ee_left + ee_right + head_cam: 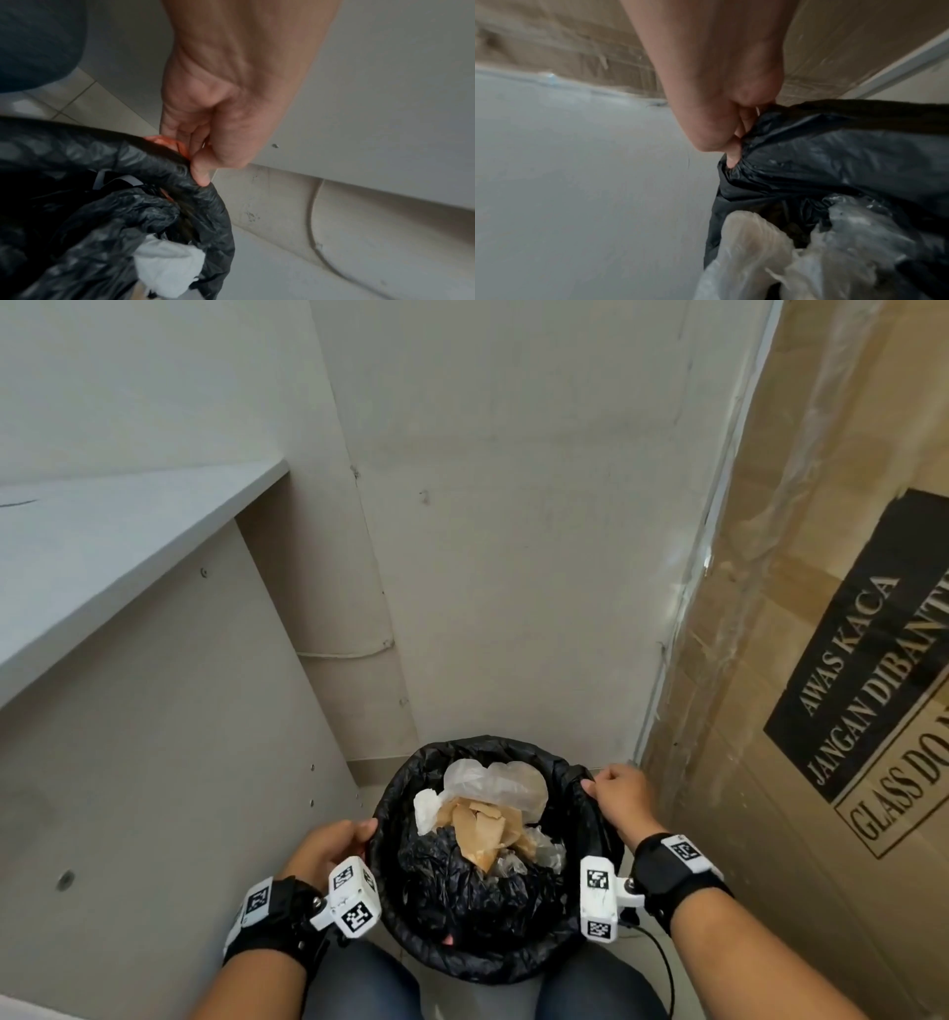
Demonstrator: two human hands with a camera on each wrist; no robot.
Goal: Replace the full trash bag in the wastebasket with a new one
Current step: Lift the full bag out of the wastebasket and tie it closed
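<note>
A round wastebasket lined with a black trash bag [493, 952] stands on the floor between my knees. The bag is full of brown paper [482, 829], white tissue and clear plastic [503, 783]. My left hand [334, 845] grips the bag's rolled edge [159, 160] at the left rim, where a bit of the orange basket rim [167, 142] shows. My right hand [616, 793] pinches the bag's edge [782, 154] at the right rim and has it pulled up. The basket's body is hidden under the bag.
A grey cabinet side panel [154, 762] and a shelf [102, 557] stand close on the left. A tall cardboard box [821, 711] wrapped in plastic leans on the right. A wall [513, 557] closes the back. My knees in jeans [359, 988] flank the basket.
</note>
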